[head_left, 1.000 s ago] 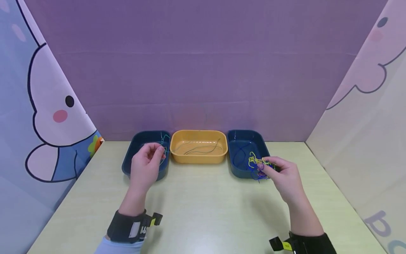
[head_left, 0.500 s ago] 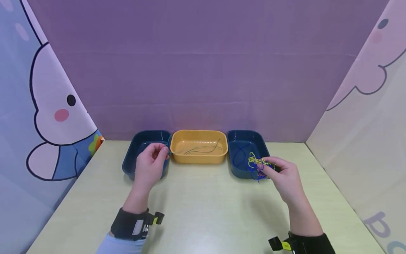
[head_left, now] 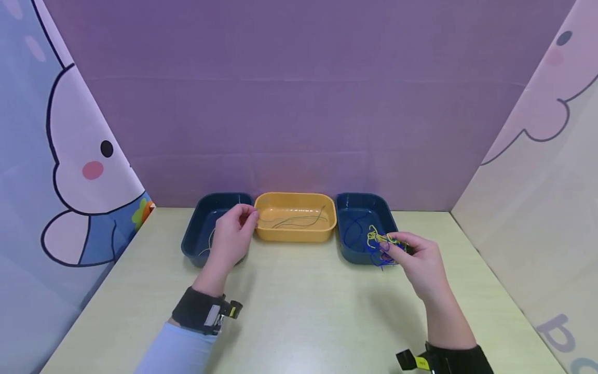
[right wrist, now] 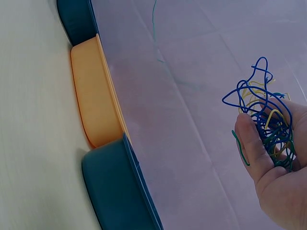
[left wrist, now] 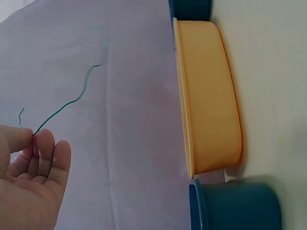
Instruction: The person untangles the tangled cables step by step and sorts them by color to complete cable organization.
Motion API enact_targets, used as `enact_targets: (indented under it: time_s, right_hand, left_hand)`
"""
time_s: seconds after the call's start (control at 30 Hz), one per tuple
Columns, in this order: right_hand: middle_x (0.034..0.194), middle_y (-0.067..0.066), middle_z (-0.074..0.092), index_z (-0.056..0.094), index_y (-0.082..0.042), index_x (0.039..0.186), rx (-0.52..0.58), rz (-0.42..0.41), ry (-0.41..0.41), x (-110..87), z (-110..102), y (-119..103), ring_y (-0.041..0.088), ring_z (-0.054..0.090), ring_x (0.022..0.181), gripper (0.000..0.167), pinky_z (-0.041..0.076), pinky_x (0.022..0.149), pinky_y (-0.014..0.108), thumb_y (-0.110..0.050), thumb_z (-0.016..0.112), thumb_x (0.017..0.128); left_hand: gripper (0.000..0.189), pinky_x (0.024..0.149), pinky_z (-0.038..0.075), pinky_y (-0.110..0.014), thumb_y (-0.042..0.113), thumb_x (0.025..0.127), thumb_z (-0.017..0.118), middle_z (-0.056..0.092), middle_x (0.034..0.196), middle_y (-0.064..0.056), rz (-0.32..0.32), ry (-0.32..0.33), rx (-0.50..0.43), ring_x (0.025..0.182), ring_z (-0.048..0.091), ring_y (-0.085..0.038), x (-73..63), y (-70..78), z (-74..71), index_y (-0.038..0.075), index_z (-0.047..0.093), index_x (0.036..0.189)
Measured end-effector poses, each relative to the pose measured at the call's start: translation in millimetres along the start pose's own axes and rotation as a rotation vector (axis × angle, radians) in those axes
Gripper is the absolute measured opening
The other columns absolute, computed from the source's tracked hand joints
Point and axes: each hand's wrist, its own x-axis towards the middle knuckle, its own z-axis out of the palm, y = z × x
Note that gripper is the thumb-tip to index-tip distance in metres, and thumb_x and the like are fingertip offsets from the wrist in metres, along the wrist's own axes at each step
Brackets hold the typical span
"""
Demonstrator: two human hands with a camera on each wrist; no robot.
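Observation:
My left hand pinches a thin green wire between thumb and forefinger. From the fingertips the wire runs off in a wavy line in the left wrist view, with a short end on the other side. This hand is over the gap between the left blue bin and the yellow bin. A tangle of blue, yellow and green wires is gripped in my right hand, above the near edge of the right blue bin. One green strand sticks out past its fingers.
Green wires lie in the yellow bin and a blue wire in the right blue bin. A pale yellow wire shows in the left blue bin. The bins stand side by side on the light tabletop, before a purple backdrop.
My left hand has moved right, from over the left blue bin to the yellow bin's left edge, with the green wire. My right hand with the tangle has stayed put.

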Motion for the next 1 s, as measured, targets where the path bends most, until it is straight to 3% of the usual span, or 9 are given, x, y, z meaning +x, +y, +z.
enact_targets:
  time_s: [0.3,0.7,1.0]
  right_hand:
    - [0.095,-0.007,0.070,0.068,0.004,0.108,-0.017,0.003,0.003,-0.4,-1.6,-1.0,0.007,0.068,0.079,0.028,0.057,0.072,0.022,-0.014,0.072,0.087]
    - [0.094,-0.006,0.069,0.069,0.003,0.109,-0.029,0.010,0.002,-1.3,-1.6,-1.4,0.007,0.066,0.078,0.029,0.057,0.069,0.021,-0.016,0.073,0.087]
    - [0.096,-0.005,0.070,0.068,0.004,0.110,-0.004,-0.009,-0.026,-1.8,-0.6,-1.6,0.010,0.069,0.080,0.028,0.058,0.074,0.025,-0.015,0.071,0.089]
  left_hand:
    - [0.014,0.065,0.054,-0.030,0.022,0.098,0.057,0.063,0.086,-0.006,0.087,-0.036,0.099,0.073,0.057,-0.020,34.1,-3.0,12.2,0.008,0.062,0.101]
    - [0.013,0.076,0.054,-0.034,0.023,0.099,0.056,0.063,0.091,-0.005,0.041,-0.156,0.207,0.080,0.056,-0.023,69.6,-10.9,35.8,0.012,0.063,0.102]
    - [0.011,0.077,0.053,-0.034,0.020,0.098,0.057,0.062,0.092,-0.006,-0.017,-0.181,0.265,0.083,0.056,-0.024,83.0,-18.7,58.6,0.011,0.063,0.102]
